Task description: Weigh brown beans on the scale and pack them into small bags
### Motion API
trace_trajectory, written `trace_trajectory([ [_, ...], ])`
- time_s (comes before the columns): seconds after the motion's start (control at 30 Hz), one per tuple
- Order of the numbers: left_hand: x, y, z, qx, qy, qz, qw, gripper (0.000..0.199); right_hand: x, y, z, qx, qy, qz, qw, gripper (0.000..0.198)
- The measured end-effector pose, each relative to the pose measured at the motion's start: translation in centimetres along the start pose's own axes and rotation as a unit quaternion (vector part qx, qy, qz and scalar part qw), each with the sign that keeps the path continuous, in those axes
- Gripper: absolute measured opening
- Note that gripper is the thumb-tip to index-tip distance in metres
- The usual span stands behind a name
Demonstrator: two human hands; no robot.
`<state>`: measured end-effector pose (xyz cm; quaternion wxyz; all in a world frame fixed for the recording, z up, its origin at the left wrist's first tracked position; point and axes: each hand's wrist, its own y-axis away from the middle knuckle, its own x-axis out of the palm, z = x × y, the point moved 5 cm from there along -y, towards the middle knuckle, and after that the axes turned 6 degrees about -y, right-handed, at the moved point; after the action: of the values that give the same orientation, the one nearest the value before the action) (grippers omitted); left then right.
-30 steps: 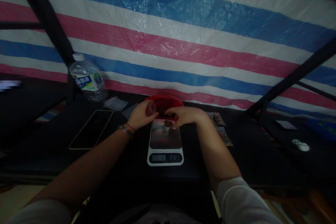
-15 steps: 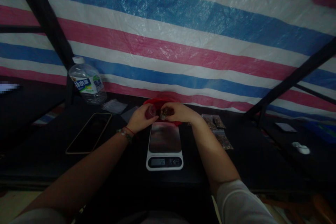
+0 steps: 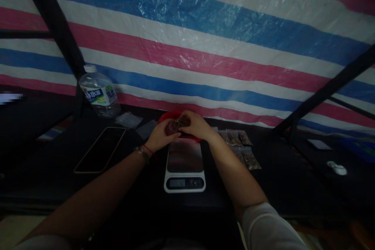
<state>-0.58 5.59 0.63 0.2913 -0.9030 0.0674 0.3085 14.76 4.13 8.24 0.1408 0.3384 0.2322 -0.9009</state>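
My left hand (image 3: pixel 161 134) is closed around a small clear round cup (image 3: pixel 172 126), seen against the red behind it. My right hand (image 3: pixel 196 125) grips a small clear container with brown dried bits (image 3: pixel 183 121), tilted toward the cup's mouth. The two meet or nearly meet; the fingers hide part of both. Beneath and behind the hands lies a red basin (image 3: pixel 165 115), its inside mostly covered. Nearer to me sits a white kitchen scale (image 3: pixel 185 158) with a bare metal plate and a lit display.
Several small zip bags of dried bits (image 3: pixel 250 159) lie right of my right forearm. To the left are a phone (image 3: pixel 100 150), flat clear bags (image 3: pixel 129 120) and a large plastic bottle (image 3: pixel 101 93). A white earbud case (image 3: pixel 336 168) rests far right. Striped sheeting hangs behind the table.
My hands have come closer together. The right hand has tilted its container leftward over the cup in my left hand. More zip bags show beside my right forearm.
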Motion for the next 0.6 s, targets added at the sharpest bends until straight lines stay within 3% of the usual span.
trace_trajectory([
  [0.13, 0.0, 0.1, -0.1, -0.004, 0.019, 0.002, 1.000, 0.053, 0.2, -0.2, 0.8, -0.054, 0.014, 0.017, 0.998, 0.024],
  [0.3, 0.1, 0.2, 0.0, -0.005, 0.044, -0.005, 0.999, 0.057, 0.6, -0.2, 1.4, -0.118, -0.003, 0.049, 0.992, 0.036],
  [0.5, -0.4, 0.4, 0.2, -0.004, 0.034, -0.035, 0.999, 0.047, -0.2, 0.0, 0.9, -0.070, 0.026, 0.022, 0.997, 0.053],
  [0.6, -1.2, 0.3, 0.1, 0.009, 0.011, -0.038, 0.999, 0.047, -1.2, 0.4, 1.1, -0.058, 0.068, 0.043, 0.995, 0.048],
])
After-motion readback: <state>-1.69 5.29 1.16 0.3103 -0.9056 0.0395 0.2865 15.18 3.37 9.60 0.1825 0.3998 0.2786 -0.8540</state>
